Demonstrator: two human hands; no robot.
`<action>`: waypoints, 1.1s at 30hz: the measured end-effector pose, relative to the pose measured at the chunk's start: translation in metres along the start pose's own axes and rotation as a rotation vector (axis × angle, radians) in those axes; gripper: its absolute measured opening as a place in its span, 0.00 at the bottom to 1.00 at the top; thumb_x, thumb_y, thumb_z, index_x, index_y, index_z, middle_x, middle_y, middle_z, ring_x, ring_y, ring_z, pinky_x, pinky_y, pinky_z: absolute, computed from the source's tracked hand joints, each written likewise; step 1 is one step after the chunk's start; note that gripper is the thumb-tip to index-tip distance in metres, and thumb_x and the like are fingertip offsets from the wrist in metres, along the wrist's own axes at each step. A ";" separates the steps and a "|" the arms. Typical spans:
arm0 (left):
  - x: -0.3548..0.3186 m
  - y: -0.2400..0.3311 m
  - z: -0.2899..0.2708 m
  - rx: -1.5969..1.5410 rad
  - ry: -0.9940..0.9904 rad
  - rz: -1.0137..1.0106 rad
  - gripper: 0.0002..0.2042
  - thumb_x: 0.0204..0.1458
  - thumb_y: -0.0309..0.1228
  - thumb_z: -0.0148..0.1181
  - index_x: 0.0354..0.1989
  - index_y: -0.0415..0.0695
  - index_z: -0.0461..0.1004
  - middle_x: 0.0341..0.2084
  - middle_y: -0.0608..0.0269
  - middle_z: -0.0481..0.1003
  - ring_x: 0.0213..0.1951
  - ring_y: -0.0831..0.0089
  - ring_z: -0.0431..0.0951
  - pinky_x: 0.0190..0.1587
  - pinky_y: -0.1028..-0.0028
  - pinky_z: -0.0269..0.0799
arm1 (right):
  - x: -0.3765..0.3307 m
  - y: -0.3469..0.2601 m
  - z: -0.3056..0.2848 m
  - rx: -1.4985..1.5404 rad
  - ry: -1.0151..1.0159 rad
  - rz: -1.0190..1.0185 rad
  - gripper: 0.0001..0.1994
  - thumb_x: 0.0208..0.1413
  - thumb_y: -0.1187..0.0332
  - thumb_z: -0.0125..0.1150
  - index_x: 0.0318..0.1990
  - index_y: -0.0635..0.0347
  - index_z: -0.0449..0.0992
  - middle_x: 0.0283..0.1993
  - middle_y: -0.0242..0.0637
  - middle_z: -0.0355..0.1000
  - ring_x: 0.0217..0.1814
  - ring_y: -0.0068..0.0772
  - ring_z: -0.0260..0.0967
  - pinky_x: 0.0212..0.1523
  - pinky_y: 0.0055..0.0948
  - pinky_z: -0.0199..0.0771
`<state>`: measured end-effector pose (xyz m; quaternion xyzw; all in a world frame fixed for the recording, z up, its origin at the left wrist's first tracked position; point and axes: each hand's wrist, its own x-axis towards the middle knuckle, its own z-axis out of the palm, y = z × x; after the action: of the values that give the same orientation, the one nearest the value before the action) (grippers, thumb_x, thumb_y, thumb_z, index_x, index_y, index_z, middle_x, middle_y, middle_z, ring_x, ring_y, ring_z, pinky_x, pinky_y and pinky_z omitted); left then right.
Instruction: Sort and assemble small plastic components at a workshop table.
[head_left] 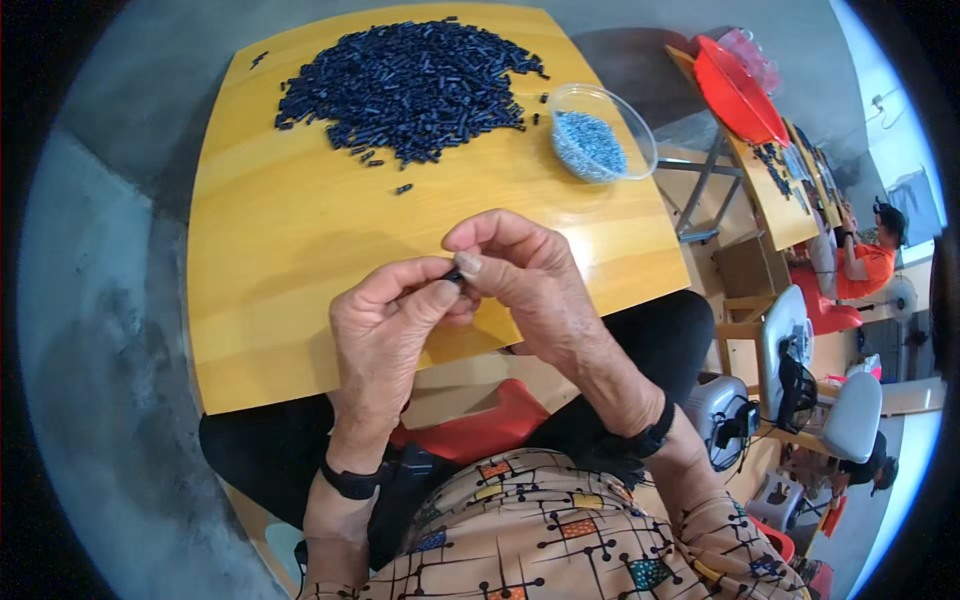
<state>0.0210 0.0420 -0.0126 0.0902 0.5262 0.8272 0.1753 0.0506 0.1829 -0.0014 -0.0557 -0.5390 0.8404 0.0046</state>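
Observation:
My left hand pinches a small black cylindrical piece between thumb and forefinger, above the near part of the yellow table. Close against it, my right hand has its thumb at the same piece, its forefinger curled just above. Whatever else the right fingertips hold is too small to make out. Beyond my hands lies a large heap of short black cylindrical pieces. A single loose black piece sits between the heap and my hands. To the right, a clear plastic bowl holds many tiny silvery-blue parts.
A red basin stands on another table at the right, near more small dark pieces. Farther right a person in orange sits working. Grey-topped stools and a cardboard box stand on the floor. A grey wall is on the left.

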 end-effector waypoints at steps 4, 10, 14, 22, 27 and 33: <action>0.005 0.000 -0.004 -0.016 -0.053 -0.043 0.07 0.48 0.22 0.57 0.36 0.34 0.73 0.26 0.57 0.76 0.26 0.75 0.76 0.31 0.79 0.75 | 0.001 -0.008 0.003 -0.146 0.000 0.022 0.05 0.52 0.76 0.54 0.37 0.65 0.71 0.30 0.30 0.70 0.27 0.17 0.66 0.30 0.16 0.68; 0.008 -0.001 -0.022 -0.106 -0.080 -0.070 0.08 0.49 0.25 0.57 0.36 0.36 0.73 0.26 0.61 0.74 0.24 0.77 0.74 0.30 0.78 0.73 | 0.033 -0.010 -0.002 -0.341 0.021 0.013 0.07 0.50 0.72 0.58 0.35 0.66 0.74 0.30 0.30 0.72 0.27 0.17 0.65 0.28 0.19 0.66; 0.011 0.002 -0.029 -0.201 -0.035 -0.089 0.07 0.48 0.25 0.59 0.35 0.35 0.74 0.24 0.61 0.75 0.24 0.77 0.75 0.31 0.79 0.73 | 0.072 0.000 -0.005 -0.979 0.029 -0.480 0.06 0.45 0.74 0.59 0.33 0.61 0.76 0.27 0.37 0.69 0.27 0.32 0.68 0.28 0.28 0.67; 0.013 0.003 -0.037 -0.235 -0.033 -0.053 0.08 0.48 0.25 0.59 0.35 0.35 0.73 0.25 0.60 0.75 0.25 0.76 0.76 0.31 0.78 0.74 | 0.112 0.021 -0.010 -1.413 -0.093 -0.674 0.06 0.42 0.75 0.58 0.31 0.61 0.74 0.29 0.39 0.68 0.29 0.41 0.67 0.30 0.33 0.68; 0.012 0.005 -0.041 -0.250 -0.049 -0.032 0.08 0.48 0.24 0.59 0.35 0.35 0.73 0.25 0.59 0.76 0.25 0.76 0.76 0.31 0.78 0.74 | 0.103 0.022 -0.010 -1.409 -0.047 -0.705 0.04 0.45 0.71 0.58 0.27 0.61 0.73 0.26 0.39 0.69 0.27 0.40 0.69 0.28 0.34 0.69; 0.011 0.005 -0.035 -0.205 -0.042 0.005 0.08 0.47 0.23 0.59 0.35 0.34 0.73 0.25 0.59 0.76 0.25 0.76 0.76 0.31 0.79 0.74 | 0.043 -0.011 0.009 0.006 -0.062 0.030 0.07 0.54 0.68 0.55 0.34 0.63 0.72 0.28 0.31 0.70 0.25 0.17 0.65 0.25 0.17 0.66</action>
<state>-0.0016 0.0151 -0.0230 0.0904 0.4349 0.8749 0.1927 0.0067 0.1820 0.0090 -0.0375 -0.5354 0.8434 -0.0244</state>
